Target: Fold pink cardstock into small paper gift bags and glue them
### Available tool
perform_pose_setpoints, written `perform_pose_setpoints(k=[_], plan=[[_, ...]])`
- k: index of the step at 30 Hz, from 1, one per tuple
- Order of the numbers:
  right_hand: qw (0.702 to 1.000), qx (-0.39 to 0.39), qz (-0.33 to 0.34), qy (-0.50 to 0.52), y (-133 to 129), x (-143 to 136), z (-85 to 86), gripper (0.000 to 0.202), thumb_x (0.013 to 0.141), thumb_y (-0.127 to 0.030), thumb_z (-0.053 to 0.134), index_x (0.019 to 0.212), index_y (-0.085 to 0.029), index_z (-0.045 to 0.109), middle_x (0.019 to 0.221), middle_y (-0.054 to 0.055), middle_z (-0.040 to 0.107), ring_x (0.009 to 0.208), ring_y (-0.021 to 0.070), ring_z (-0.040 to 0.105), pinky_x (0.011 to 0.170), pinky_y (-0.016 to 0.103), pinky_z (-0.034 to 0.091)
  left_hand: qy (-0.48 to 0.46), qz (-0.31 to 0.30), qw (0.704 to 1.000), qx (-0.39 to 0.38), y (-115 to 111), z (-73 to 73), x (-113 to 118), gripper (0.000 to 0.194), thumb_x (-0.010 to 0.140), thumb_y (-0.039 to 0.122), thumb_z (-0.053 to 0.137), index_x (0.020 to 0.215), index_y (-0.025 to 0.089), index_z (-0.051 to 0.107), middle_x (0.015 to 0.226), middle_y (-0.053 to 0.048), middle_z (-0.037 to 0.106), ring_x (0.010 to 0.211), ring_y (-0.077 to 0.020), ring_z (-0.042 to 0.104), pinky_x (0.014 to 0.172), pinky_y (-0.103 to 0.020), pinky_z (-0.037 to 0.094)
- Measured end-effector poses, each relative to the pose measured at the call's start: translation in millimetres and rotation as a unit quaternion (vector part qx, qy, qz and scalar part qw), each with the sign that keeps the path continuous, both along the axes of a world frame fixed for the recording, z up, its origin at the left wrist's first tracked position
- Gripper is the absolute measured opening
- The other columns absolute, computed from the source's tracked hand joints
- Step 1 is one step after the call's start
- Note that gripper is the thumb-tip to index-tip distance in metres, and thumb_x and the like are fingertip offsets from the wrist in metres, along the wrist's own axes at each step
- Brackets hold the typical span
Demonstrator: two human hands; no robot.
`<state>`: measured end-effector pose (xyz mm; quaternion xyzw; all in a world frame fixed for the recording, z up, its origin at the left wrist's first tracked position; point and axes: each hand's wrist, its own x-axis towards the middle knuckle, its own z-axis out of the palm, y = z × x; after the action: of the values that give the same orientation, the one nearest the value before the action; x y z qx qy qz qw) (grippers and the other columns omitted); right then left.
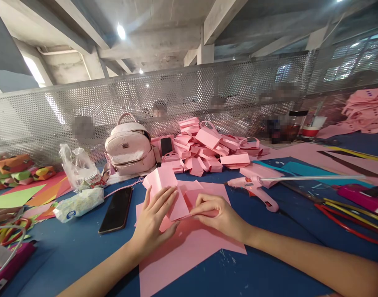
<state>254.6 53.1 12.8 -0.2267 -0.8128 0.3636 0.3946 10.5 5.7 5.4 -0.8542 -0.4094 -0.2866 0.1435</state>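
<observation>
A folded pink paper piece (pixel 178 205) with raised creased panels stands above flat pink paper sheets (pixel 176 255) on the blue table. My left hand (pixel 154 216) lies along its left side, fingers stretched out and thumb spread near the lower edge. At the lower right edge, my right hand (pixel 215 210) pinches the paper between thumb and bent fingers. A pink glue gun (pixel 253 187) with a clear glue stick lies to the right of the paper. Just left of it rests a dark phone (pixel 116 210).
Behind my hands are a heap of folded pink paper pieces (pixel 204 144) and a pink backpack (pixel 130 144), before a perforated metal screen (pixel 183 93). A tissue pack (pixel 79 205) lies left. Scissors (pixel 353 218) lie right. Another person's hand (pixel 5 214) shows far left.
</observation>
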Motion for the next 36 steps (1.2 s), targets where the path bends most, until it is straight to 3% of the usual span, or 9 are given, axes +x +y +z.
perform_pose_setpoints(k=[14, 20, 25, 36], plan=[[1.000, -0.002, 0.014, 0.004, 1.0, 0.6, -3.3, 0.028, 0.085, -0.009, 0.069, 0.101, -0.028, 0.081, 0.080, 0.000, 0.060, 0.076, 0.0135, 0.060, 0.070, 0.025, 0.049, -0.019, -0.001, 0.999, -0.028, -0.5, -0.6, -0.9, 0.061, 0.094, 0.024, 0.052, 0.153, 0.023, 0.033, 0.151, -0.010, 0.052, 0.141, -0.0277, 0.045, 0.124, -0.054, 0.003], [1.000, 0.018, 0.003, 0.000, 1.1, 0.4, -3.0, 0.020, 0.084, -0.013, 0.072, 0.095, -0.026, 0.082, 0.080, 0.001, 0.062, 0.076, 0.0140, 0.061, 0.070, 0.026, 0.049, -0.018, -0.009, 0.999, -0.029, -1.3, 0.0, -0.9, 0.060, 0.095, 0.023, 0.051, 0.152, 0.024, 0.033, 0.150, -0.008, 0.053, 0.141, -0.0256, 0.044, 0.124, -0.051, 0.001], [1.000, 0.024, 0.005, 0.001, -0.9, -0.9, 3.0, 0.015, 0.085, -0.016, 0.071, 0.091, -0.025, 0.083, 0.077, 0.002, 0.062, 0.074, 0.0145, 0.061, 0.068, 0.027, 0.049, -0.013, -0.021, 1.000, -0.016, -1.4, 1.2, -1.9, 0.054, 0.095, 0.022, 0.052, 0.147, 0.027, 0.041, 0.145, -0.006, 0.058, 0.138, -0.0247, 0.047, 0.123, -0.051, -0.001], [1.000, 0.027, -0.001, -0.011, -2.1, -0.8, 5.9, 0.012, 0.087, -0.026, 0.070, 0.089, -0.024, 0.082, 0.077, 0.003, 0.063, 0.073, 0.0153, 0.062, 0.067, 0.027, 0.049, -0.040, -0.053, 0.997, 0.040, -4.3, 3.1, -0.3, 0.038, 0.092, 0.018, 0.056, 0.128, 0.028, 0.061, 0.132, -0.005, 0.069, 0.128, -0.0263, 0.057, 0.121, -0.057, 0.010]])
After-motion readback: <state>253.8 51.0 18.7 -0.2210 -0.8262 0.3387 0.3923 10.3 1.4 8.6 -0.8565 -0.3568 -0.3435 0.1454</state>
